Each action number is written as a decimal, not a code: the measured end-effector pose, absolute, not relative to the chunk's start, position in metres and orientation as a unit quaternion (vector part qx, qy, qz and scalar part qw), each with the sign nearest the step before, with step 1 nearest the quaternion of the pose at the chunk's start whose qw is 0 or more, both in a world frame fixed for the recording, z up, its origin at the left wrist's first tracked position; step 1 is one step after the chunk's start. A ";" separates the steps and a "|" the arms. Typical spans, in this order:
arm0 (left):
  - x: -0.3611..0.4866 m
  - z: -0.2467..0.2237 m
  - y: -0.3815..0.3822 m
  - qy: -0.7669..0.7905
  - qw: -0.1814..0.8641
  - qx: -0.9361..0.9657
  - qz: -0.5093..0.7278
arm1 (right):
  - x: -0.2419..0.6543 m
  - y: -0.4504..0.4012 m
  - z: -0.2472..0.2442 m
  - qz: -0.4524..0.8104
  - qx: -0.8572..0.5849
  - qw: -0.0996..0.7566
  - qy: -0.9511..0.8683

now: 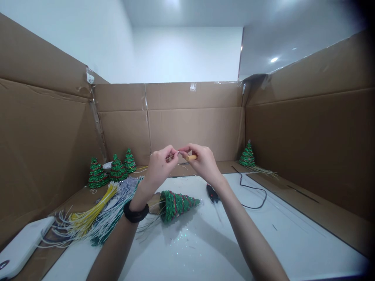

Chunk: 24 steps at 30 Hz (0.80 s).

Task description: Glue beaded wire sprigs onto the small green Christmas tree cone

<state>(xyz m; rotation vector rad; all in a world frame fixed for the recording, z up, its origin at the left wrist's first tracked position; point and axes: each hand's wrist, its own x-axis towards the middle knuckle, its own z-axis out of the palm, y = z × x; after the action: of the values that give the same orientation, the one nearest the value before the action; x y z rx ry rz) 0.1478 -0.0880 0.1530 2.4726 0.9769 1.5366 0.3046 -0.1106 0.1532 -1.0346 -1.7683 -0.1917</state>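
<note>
Both hands are raised in front of the cardboard wall, fingertips almost touching. My left hand (164,162) is pinched on something thin and pale, too small to name. In my right hand (200,158) is an orange-yellow handled tool (191,157), its handle lying between thumb and fingers. Below the hands, a green glitter tree (178,205) lies on its side on the white table (211,246), tip to the right, with thin wires coming from its base. A black wristband (136,212) is on my left wrist.
Bundles of yellow (98,208) and white-green wires (113,212) lie at the left, beside a white device (25,248). Several small trees (118,168) stand at the back left, another (247,155) at the back right. A black tool (212,193) with a cord lies near my right forearm.
</note>
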 end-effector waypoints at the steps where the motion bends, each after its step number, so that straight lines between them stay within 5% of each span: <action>1: 0.149 0.152 -0.088 0.324 0.017 0.801 0.504 | 0.303 -0.111 0.153 -0.084 -0.437 0.512 -0.735; 11: 0.149 0.151 -0.087 0.294 -0.033 0.803 0.517 | 0.285 -0.109 0.141 -0.164 -0.445 0.554 -0.685; 16: 0.152 0.154 -0.094 0.204 0.139 0.779 0.576 | 0.289 -0.105 0.146 0.020 -0.307 0.661 -0.684; 24: 0.157 0.155 -0.097 0.139 0.292 0.753 0.573 | 0.283 -0.101 0.143 0.257 -0.201 0.652 -0.684</action>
<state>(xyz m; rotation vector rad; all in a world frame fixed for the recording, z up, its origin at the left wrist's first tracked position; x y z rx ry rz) 0.1573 -0.0965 0.1551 2.0076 0.3705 1.5277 0.2827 -0.1008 0.1425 -0.4573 -1.5528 0.5825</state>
